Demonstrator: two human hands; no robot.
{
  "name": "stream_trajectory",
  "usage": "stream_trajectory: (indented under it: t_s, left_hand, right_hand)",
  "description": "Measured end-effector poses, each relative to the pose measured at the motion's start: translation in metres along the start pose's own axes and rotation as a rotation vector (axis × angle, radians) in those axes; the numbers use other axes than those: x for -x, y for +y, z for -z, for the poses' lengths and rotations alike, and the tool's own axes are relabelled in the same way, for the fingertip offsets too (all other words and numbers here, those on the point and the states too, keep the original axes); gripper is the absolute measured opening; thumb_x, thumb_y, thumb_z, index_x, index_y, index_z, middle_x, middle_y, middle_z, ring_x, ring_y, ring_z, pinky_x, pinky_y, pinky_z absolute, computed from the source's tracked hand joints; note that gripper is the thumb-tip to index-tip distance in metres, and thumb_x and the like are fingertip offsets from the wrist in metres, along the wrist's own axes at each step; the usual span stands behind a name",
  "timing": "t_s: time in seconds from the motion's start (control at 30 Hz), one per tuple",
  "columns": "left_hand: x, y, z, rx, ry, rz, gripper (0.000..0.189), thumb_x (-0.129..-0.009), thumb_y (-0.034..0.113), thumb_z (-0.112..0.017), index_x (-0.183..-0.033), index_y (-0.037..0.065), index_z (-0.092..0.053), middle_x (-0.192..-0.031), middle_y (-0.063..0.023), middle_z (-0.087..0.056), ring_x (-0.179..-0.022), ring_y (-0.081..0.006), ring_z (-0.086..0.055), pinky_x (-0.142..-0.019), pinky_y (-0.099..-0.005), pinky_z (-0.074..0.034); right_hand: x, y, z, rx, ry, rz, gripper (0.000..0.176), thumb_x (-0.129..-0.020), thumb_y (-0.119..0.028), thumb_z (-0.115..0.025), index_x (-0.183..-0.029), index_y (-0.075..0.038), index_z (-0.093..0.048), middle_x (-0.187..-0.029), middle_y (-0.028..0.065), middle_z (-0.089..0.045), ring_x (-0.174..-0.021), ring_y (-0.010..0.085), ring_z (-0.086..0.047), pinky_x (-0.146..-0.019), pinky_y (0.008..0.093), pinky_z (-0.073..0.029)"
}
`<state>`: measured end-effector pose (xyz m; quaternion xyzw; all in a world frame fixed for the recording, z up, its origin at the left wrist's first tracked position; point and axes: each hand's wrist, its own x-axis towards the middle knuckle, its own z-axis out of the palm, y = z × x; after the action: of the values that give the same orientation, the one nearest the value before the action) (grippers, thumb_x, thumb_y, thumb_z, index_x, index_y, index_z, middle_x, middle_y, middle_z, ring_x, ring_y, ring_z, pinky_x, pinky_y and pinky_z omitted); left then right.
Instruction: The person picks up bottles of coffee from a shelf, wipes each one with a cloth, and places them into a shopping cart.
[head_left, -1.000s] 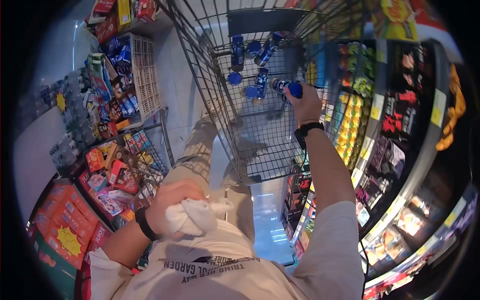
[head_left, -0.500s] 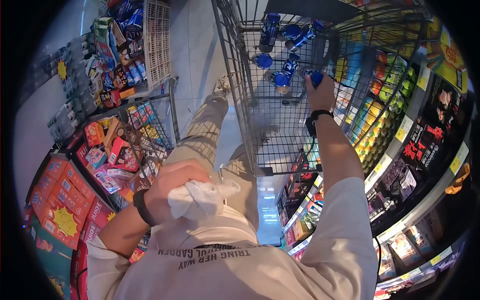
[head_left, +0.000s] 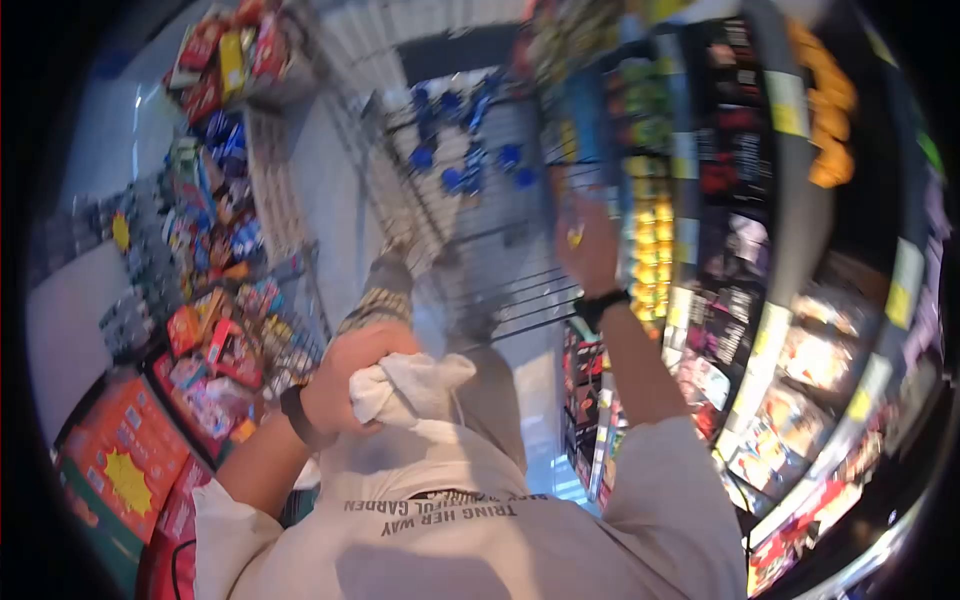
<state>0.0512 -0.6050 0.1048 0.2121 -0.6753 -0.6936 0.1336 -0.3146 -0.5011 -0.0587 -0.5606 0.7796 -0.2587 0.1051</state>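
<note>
My left hand [head_left: 345, 375] is closed around a bunched white cloth [head_left: 410, 388] in front of my shirt. My right hand [head_left: 590, 240] is at the right side of the shopping cart [head_left: 510, 290], smeared by motion, so I cannot make out its fingers or whether they hold anything. Several blue-lidded containers [head_left: 452, 180] are in the cart, some upright and some lying over; blur hides their labels. The right hand is apart from them, between the cart and the shelves.
Stocked shelves [head_left: 730, 150] with price strips run along the right, with yellow-topped goods [head_left: 652, 240] nearest my right hand. At left stand a wire basket of snack boxes [head_left: 215, 360], a pale crate [head_left: 275, 180] and stacked orange cartons [head_left: 130, 450]. My legs are behind the cart.
My right hand has left the blue-lidded container in the cart and come back toward the cart's right side. My view has turned right. The left hand keeps the cloth.
</note>
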Motion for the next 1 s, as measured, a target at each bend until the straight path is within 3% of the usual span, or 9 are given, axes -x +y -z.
stream_trajectory:
  t_s: [0.13,0.23,0.27,0.37,0.5,0.6,0.7,0.87,1.0]
  left_hand:
    - [-0.021,0.061,-0.043,0.111,-0.065,-0.007,0.051,-0.065,0.032,-0.076,-0.105,0.002,-0.064,-0.097,-0.0108,-0.066,-0.088,-0.0253,-0.066,-0.08,-0.0361,-0.05]
    - [-0.042,0.092,-0.073,-0.003,-0.184,-0.129,0.055,-0.062,0.03,-0.078,-0.107,0.003,-0.062,-0.094,-0.0077,-0.066,-0.087,-0.0214,-0.066,-0.079,-0.0341,-0.051]
    - [-0.05,0.09,-0.091,0.039,-0.114,-0.269,0.08,-0.065,0.062,-0.087,-0.109,0.001,-0.061,-0.091,-0.0032,-0.065,-0.082,-0.0152,-0.064,-0.075,-0.0322,-0.05]
    - [-0.069,0.144,-0.125,0.325,-0.314,-0.249,0.06,-0.071,0.039,-0.088,-0.112,0.004,-0.062,-0.098,-0.0069,-0.066,-0.089,-0.0175,-0.064,-0.079,-0.0341,-0.051]
    - [-0.094,0.163,-0.131,0.215,-0.448,-0.455,0.053,-0.07,0.017,-0.084,-0.115,0.002,-0.061,-0.104,-0.0107,-0.066,-0.096,-0.0209,-0.065,-0.085,-0.0367,-0.051]
    - [-0.113,0.157,-0.11,0.109,-0.544,-0.476,0.053,-0.071,0.016,-0.085,-0.116,0.003,-0.062,-0.105,-0.0099,-0.067,-0.094,-0.0199,-0.065,-0.084,-0.0361,-0.052]
    - [-0.114,0.166,-0.09,0.297,-0.504,-0.264,0.055,-0.07,0.014,-0.085,-0.119,0.002,-0.061,-0.106,-0.0081,-0.067,-0.095,-0.0173,-0.065,-0.084,-0.0354,-0.052]
    - [-0.123,0.197,-0.048,0.271,-0.549,-0.315,0.059,-0.068,0.01,-0.083,-0.122,-0.001,-0.06,-0.105,-0.0091,-0.068,-0.102,-0.018,-0.066,-0.094,-0.0359,-0.052]
    - [-0.126,0.206,-0.051,0.381,-0.371,-0.433,0.055,-0.07,0.013,-0.081,-0.117,-0.002,-0.059,-0.103,-0.0103,-0.069,-0.094,-0.0183,-0.068,-0.087,-0.0346,-0.055]
  right_hand:
    - [0.081,-0.033,0.106,-0.026,0.136,-0.233,0.012,-0.086,-0.013,-0.068,-0.093,-0.004,-0.065,-0.087,0.0161,-0.065,-0.085,0.0387,-0.063,-0.074,0.0455,-0.05]
    - [0.135,-0.051,0.173,-0.112,0.308,-0.277,0.013,-0.085,-0.012,-0.069,-0.093,-0.004,-0.063,-0.086,0.0165,-0.064,-0.083,0.0373,-0.064,-0.073,0.0444,-0.051]
    - [0.149,-0.056,0.196,-0.074,0.371,-0.269,0.013,-0.084,-0.011,-0.07,-0.093,-0.004,-0.062,-0.087,0.0163,-0.064,-0.084,0.0371,-0.064,-0.074,0.0445,-0.051]
    - [0.183,-0.09,0.265,-0.025,0.517,-0.292,0.018,-0.081,-0.008,-0.072,-0.093,-0.002,-0.062,-0.089,0.0154,-0.065,-0.084,0.0357,-0.065,-0.074,0.0434,-0.053]
    - [0.215,-0.119,0.337,0.021,0.638,-0.285,0.016,-0.078,-0.007,-0.073,-0.089,-0.003,-0.062,-0.086,0.0138,-0.065,-0.082,0.0351,-0.064,-0.072,0.0401,-0.053]
    - [0.221,-0.165,0.393,0.213,0.809,-0.242,0.016,-0.077,-0.004,-0.069,-0.091,-0.002,-0.062,-0.086,0.0157,-0.065,-0.082,0.0364,-0.063,-0.075,0.0422,-0.051]
    - [0.196,-0.216,0.454,0.32,1.0,-0.2,0.013,-0.079,-0.002,-0.066,-0.091,-0.002,-0.06,-0.088,0.016,-0.063,-0.083,0.0369,-0.062,-0.076,0.0415,-0.049]
    - [0.134,-0.282,0.587,0.73,1.175,0.032,0.008,-0.084,-0.003,-0.063,-0.09,0.0,-0.06,-0.086,0.0163,-0.06,-0.08,0.0365,-0.059,-0.072,0.0413,-0.047]
    - [0.116,-0.278,0.683,0.803,1.021,-0.351,0.02,-0.085,-0.016,-0.055,-0.088,0.0,-0.067,-0.085,0.0217,-0.067,-0.084,0.0414,-0.065,-0.076,0.0471,-0.052]
